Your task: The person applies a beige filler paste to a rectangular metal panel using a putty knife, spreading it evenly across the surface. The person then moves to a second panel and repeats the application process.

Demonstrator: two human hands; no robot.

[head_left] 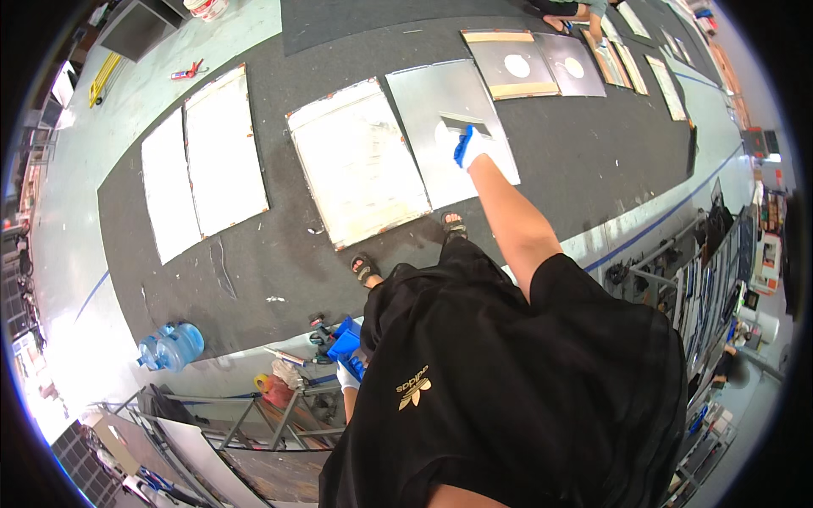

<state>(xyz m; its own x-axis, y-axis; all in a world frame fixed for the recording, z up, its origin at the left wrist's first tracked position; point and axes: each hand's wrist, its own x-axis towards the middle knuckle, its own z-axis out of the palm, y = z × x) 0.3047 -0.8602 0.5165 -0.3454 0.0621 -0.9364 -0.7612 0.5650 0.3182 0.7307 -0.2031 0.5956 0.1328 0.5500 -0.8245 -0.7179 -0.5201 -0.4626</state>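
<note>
My right hand, in a white glove with blue fingers, is closed on a wide, flat scraper. It reaches over a grey metal panel lying on the dark mat, where a pale patch shows around the scraper. Low at my left side, my left hand, gloved the same way, grips a blue tub; my clothing hides part of both. Just left of the grey panel lies a white panel with stained edges.
Two more white panels lie to the left, and panels with pale discs lie at the far right, near a crouching person. Clear blue water jugs rest at the mat's left edge. Metal racks stand behind me.
</note>
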